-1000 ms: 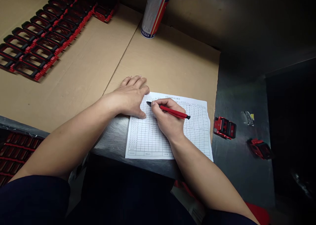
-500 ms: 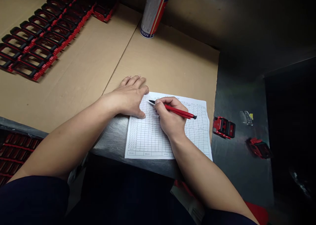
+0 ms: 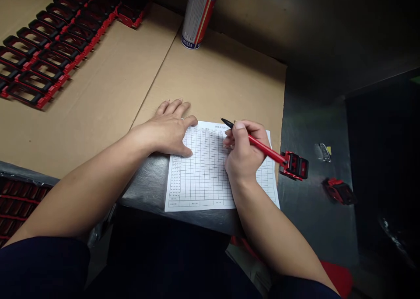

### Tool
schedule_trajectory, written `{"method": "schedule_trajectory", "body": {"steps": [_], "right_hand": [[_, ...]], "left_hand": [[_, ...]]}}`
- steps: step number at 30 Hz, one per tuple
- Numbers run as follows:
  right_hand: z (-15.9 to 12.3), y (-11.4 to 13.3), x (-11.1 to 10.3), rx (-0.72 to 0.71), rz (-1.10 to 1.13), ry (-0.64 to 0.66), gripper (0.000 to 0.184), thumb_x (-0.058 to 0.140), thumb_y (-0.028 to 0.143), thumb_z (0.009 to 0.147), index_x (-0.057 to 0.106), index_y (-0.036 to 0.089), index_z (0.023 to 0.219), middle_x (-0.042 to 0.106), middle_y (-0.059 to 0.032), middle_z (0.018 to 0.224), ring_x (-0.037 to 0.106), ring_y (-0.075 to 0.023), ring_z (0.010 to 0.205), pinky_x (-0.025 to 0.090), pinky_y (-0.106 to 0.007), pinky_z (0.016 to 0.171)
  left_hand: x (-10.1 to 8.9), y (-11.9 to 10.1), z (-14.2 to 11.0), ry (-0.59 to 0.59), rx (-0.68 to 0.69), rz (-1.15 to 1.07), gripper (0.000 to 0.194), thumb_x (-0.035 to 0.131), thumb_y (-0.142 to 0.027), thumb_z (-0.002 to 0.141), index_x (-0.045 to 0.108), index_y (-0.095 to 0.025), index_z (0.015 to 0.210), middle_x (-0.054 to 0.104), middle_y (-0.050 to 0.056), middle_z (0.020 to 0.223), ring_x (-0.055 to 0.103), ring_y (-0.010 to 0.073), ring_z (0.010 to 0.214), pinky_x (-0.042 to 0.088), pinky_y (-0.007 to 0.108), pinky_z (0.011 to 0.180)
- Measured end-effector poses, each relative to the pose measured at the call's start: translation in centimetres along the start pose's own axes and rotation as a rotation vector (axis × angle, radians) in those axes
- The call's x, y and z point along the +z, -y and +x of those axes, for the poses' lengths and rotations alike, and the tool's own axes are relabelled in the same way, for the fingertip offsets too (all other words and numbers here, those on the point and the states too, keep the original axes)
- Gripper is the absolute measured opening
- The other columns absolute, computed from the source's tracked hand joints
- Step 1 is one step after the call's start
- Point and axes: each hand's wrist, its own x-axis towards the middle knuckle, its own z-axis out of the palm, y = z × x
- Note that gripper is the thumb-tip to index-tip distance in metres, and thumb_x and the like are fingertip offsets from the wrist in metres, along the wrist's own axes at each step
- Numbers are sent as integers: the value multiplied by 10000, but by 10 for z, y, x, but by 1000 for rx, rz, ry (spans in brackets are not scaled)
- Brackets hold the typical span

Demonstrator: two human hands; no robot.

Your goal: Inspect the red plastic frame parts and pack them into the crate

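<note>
A white printed form with a grid of rows and columns lies partly on cardboard and partly on the metal bench. My left hand rests flat with fingers spread, its thumb and index finger over the form's left edge. Above the right part of the sheet, my right hand is closed around a red pen. The pen's black tip points up and to the left and appears lifted off the paper. My right hand and forearm hide part of the form.
Rows of red and black frame-like parts stand on the cardboard at left. A spray can stands at the back. Two red and black pieces and a small metal item lie right. More parts fill a crate lower left.
My right hand has moved right and slightly up with the pen, whose tip has left the form's upper-left columns. My left hand stays on the form's edge. The view has shifted slightly.
</note>
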Motion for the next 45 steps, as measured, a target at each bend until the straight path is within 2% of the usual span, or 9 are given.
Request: {"method": "schedule_trajectory", "body": {"steps": [3, 6, 9, 13, 21, 25, 28, 32, 45], "right_hand": [[-21, 20, -7, -430, -183, 146, 71, 647, 296, 930, 717, 287, 937, 727, -19, 874, 693, -188, 759, 579, -350, 703], [-40, 33, -10, -711, -335, 364, 142, 650, 262, 947, 770, 336, 960, 745, 3, 841, 684, -156, 697, 576, -293, 638], [-45, 32, -8, -881, -376, 324, 124, 653, 279, 971, 775, 299, 974, 740, 8, 786, 667, -132, 657, 559, -255, 602], [-39, 21, -4, -914, -318, 227, 96, 684, 225, 952, 748, 204, 1020, 718, -15, 746, 638, -138, 629, 536, -268, 571], [-43, 22, -3, -910, -331, 261, 118, 687, 191, 903, 715, 227, 1012, 702, 4, 731, 633, -149, 611, 528, -293, 546], [-42, 21, -5, -822, -301, 307, 147, 665, 179, 904, 708, 244, 1029, 733, 5, 771, 670, -153, 642, 560, -299, 589], [-31, 13, -3, -449, -216, 267, 144, 663, 207, 895, 708, 226, 1031, 755, -10, 836, 701, -160, 679, 580, -302, 621], [-9, 1, 5, 45, -121, 236, 93, 699, 293, 853, 696, 215, 801, 732, 2, 755, 695, -166, 665, 571, -304, 627], [-7, 5, 12, 84, -210, 278, 87, 716, 294, 820, 736, 230, 764, 756, -5, 819, 707, -198, 787, 566, -337, 736]], "left_hand": [[3, -3, 1, -44, -10, 4, 852, 707, -664, 704, 522, -208, 1400, 166, 155, 1692, 30, 414, 1577, 25, 591, 1266], [5, -4, 2, -67, -18, 32, 780, 704, -598, 742, 529, -198, 1388, 205, 164, 1674, 67, 420, 1573, 50, 601, 1264], [6, -4, 4, -73, -26, 58, 769, 728, -547, 731, 529, -205, 1389, 225, 159, 1664, 81, 420, 1570, 64, 604, 1262], [6, -4, 5, -75, -29, 74, 728, 720, -460, 735, 531, -202, 1389, 241, 166, 1654, 95, 410, 1570, 72, 592, 1265], [6, -5, 5, -77, -26, 51, 733, 735, -437, 707, 541, -199, 1372, 247, 164, 1653, 98, 416, 1567, 59, 597, 1266], [8, -2, 5, -83, -22, 58, 759, 726, -514, 728, 530, -200, 1390, 228, 168, 1659, 84, 420, 1569, 57, 599, 1263], [9, -1, 5, -85, -17, 48, 813, 718, -620, 721, 527, -210, 1397, 220, 153, 1666, 82, 427, 1567, 55, 602, 1260], [7, -3, 4, -67, -33, 31, 894, 764, -660, 658, 527, -214, 1396, 209, 153, 1673, 58, 406, 1575, 43, 582, 1265], [5, -5, 3, -60, -34, 28, 875, 765, -638, 666, 535, -205, 1389, 203, 166, 1678, 58, 388, 1580, 43, 575, 1266]]}}
